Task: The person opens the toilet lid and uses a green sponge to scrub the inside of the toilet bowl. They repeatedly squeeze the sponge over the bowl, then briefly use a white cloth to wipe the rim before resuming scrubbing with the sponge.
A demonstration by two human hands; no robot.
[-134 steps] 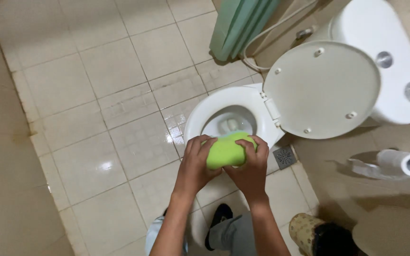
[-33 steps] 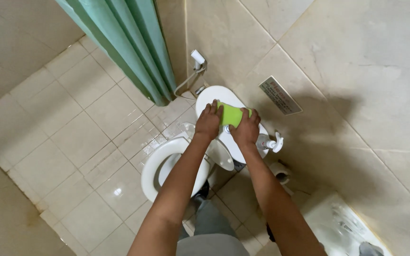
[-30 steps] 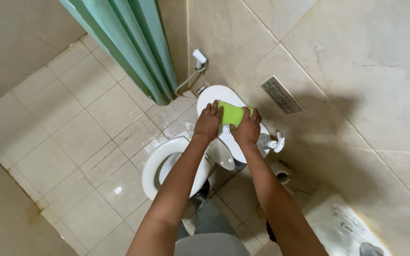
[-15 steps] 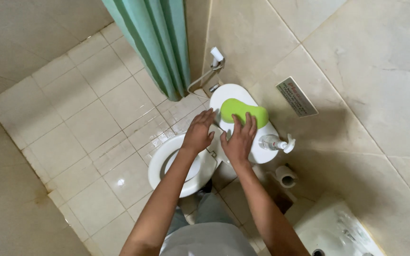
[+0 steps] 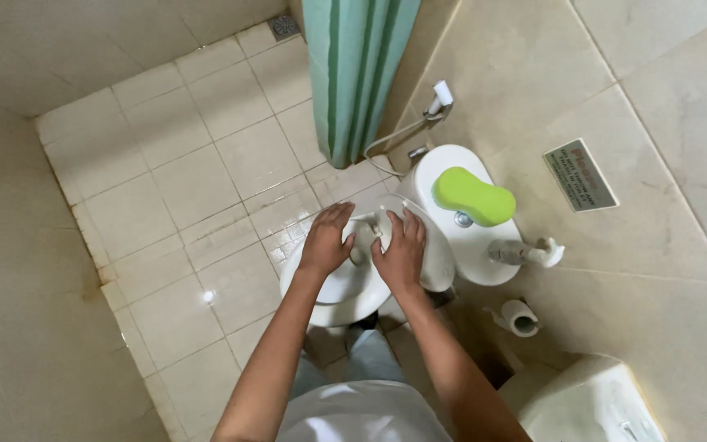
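Head view: left hand [image 5: 326, 239] and right hand [image 5: 400, 250], fingers wide, empty, over toilet bowl [image 5: 333, 288]; green sponge [image 5: 474, 196] on tank [image 5: 484, 245].

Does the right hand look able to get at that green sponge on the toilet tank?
Probably yes: the right hand rests on the toilet lid, and the green sponge lies uncovered just beyond, nothing between.

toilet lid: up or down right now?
Partly lowered, it seems. The toilet lid stands tilted over the bowl, not flat; the left hand and right hand rest on it.
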